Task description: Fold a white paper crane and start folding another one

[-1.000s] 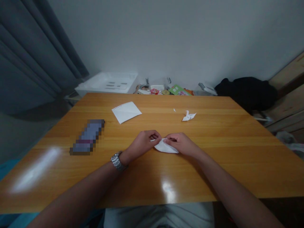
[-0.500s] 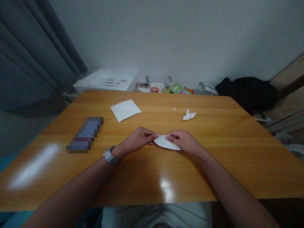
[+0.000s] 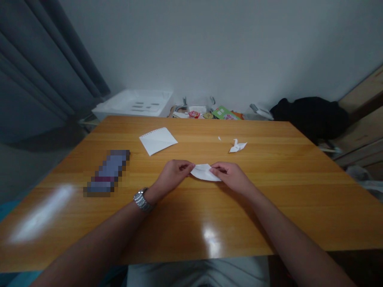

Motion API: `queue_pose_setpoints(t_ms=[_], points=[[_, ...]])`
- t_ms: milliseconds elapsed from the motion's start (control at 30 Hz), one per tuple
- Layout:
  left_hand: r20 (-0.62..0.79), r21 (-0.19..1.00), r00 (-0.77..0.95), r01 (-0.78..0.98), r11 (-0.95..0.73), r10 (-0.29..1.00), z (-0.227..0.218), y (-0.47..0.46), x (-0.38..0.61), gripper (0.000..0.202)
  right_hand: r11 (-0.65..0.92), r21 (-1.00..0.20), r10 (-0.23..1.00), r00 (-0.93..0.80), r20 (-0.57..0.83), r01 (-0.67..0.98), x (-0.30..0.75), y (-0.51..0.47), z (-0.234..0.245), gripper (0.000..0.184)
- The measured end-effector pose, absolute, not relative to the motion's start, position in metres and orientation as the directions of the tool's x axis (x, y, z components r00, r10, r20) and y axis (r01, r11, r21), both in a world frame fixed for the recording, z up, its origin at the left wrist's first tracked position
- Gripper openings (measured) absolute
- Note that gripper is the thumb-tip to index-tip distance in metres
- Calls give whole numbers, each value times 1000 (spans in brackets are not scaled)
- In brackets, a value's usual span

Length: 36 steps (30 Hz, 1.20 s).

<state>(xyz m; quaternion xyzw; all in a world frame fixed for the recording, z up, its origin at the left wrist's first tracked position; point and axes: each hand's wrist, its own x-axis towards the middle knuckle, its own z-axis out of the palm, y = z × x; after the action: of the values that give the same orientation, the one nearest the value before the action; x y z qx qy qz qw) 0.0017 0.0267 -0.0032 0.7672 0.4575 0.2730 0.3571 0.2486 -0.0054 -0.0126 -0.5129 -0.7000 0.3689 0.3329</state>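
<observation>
A folded piece of white paper (image 3: 205,173) is held between my two hands, just above or on the wooden table (image 3: 179,227); I cannot tell which. My left hand (image 3: 176,172) pinches its left end between thumb and fingers. At the right end, my right hand (image 3: 231,174) grips it with the thumb on top. The paper bows slightly along its lower edge. Beyond my right hand stands a white origami bird (image 3: 238,146), with a tiny paper scrap (image 3: 219,138) to its left.
A white notebook sheet (image 3: 158,141) with a torn perforated edge lies at the back left. A pixelated phone-like object (image 3: 108,172) lies left of my arm. Behind the table are a white tray (image 3: 134,101), a green booklet (image 3: 224,113) and a black bundle (image 3: 311,117).
My left hand has shifted slightly left. The folded paper has moved a little up and left, and its right end reaches less far toward me.
</observation>
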Motion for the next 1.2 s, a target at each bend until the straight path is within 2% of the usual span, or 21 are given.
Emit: queue_pose_setpoints(t_ms=[100, 200, 367, 600, 667, 867, 1200], points=[[160, 782, 436, 491, -383, 886, -2, 23, 4, 30, 224, -824, 959, -269, 90, 521, 247, -7, -11, 26], [190, 782, 485, 450, -430, 853, 1, 18, 7, 28, 234, -789, 956, -280, 81, 568, 244, -10, -10, 23], [109, 838, 567, 389, -382, 816, 5, 10, 13, 26, 263, -771, 945, -316, 85, 580, 239, -15, -10, 20], [37, 902, 552, 340, -265, 833, -2, 10, 14, 29, 310, -760, 927, -360, 107, 572, 236, -17, -9, 18], [38, 889, 555, 361, -282, 831, -2, 10, 14, 28, 321, -763, 920, -375, 112, 561, 235, -17, -9, 18], [55, 879, 545, 371, -300, 837, -1, 10, 13, 25, 275, -761, 923, -382, 38, 588, 235, -16, -9, 27], [79, 847, 584, 389, -363, 808, 3, 9, 13, 26, 331, -700, 895, -445, 20, 633, 237, -17, -8, 40]])
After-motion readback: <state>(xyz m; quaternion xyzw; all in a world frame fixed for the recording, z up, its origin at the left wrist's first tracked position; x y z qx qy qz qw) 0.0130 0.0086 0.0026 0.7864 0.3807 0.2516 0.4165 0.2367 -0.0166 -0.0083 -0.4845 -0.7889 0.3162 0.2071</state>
